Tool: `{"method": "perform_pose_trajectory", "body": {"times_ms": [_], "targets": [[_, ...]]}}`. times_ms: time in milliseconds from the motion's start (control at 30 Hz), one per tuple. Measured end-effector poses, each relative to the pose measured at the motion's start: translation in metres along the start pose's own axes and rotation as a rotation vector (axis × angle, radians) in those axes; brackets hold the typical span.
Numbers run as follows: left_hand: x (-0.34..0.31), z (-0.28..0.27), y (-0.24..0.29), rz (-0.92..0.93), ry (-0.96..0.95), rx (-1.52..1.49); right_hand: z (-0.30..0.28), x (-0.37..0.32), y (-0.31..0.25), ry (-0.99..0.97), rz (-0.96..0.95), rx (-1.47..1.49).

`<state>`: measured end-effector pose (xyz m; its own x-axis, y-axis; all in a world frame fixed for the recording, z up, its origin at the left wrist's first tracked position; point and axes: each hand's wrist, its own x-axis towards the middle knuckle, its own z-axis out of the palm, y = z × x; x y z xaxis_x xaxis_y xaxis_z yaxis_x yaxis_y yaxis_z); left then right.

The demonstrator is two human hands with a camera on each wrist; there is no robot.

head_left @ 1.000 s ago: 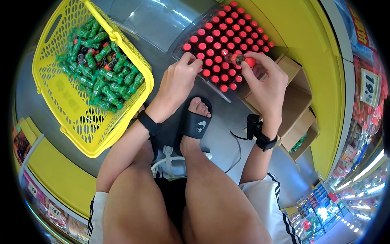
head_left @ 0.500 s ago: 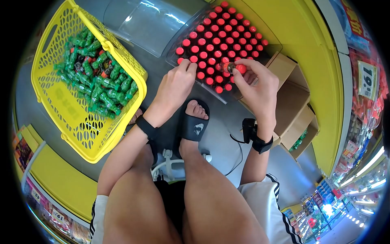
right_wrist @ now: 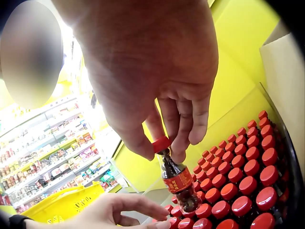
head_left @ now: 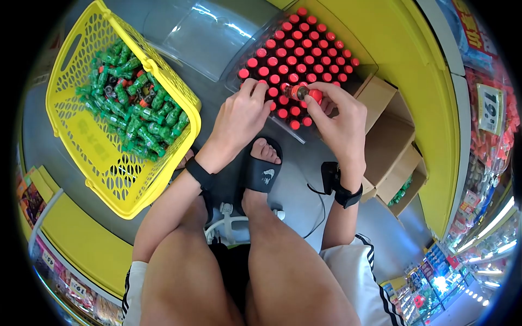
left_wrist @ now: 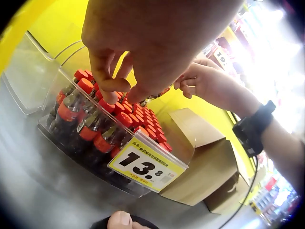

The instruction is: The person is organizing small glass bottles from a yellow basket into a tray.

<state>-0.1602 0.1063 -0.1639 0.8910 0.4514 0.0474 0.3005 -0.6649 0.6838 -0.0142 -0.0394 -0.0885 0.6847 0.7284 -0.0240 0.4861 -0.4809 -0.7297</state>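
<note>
Rows of small red-capped bottles fill a clear bin with a 13.8 price tag. My right hand pinches one small bottle by its red cap, holding it tilted above the others. My left hand is over the bin's near left edge, fingers bent down at the bottle caps; in the left wrist view its fingertips touch or nearly touch a cap, and whether it grips one I cannot tell.
A yellow basket with green bottles and a few dark ones stands on the left. Opened cardboard boxes lie right of the bin, one with green items inside. A clear lid-like panel is behind. A slippered foot is below.
My right hand has moved left and slightly down with the held bottle, closer to my left hand. The left hand has shifted only slightly over the bin's edge.
</note>
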Motion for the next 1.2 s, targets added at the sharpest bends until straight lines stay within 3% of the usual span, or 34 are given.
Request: {"method": "perform_pose_trajectory", "body": {"times_ms": [267,400,467,633,733,933,1100,1200], "targets": [[0.017,0.002,0.007,0.009,-0.075,-0.108,-0.004,0.010,-0.013,-0.009,-0.101,0.023],[0.017,0.004,0.006,-0.056,0.075,-0.090,0.007,0.022,-0.004,0.013,-0.147,0.043],[0.017,0.004,0.004,-0.071,0.129,-0.086,0.014,0.029,0.000,0.028,-0.022,0.111],[0.019,0.000,0.007,-0.139,0.058,-0.113,0.029,0.051,0.000,0.022,0.054,0.083],[0.024,0.001,0.008,-0.117,0.120,-0.093,0.032,0.071,0.000,-0.012,0.120,0.094],[0.063,0.011,0.016,-0.083,0.298,-0.098,0.044,0.137,0.035,0.048,0.174,-0.029],[0.097,0.023,0.020,-0.099,0.306,-0.142,0.045,0.179,0.051,0.028,0.336,-0.081],[0.117,0.033,0.012,-0.081,0.314,-0.130,0.050,0.185,0.055,0.047,0.301,-0.057]]}}
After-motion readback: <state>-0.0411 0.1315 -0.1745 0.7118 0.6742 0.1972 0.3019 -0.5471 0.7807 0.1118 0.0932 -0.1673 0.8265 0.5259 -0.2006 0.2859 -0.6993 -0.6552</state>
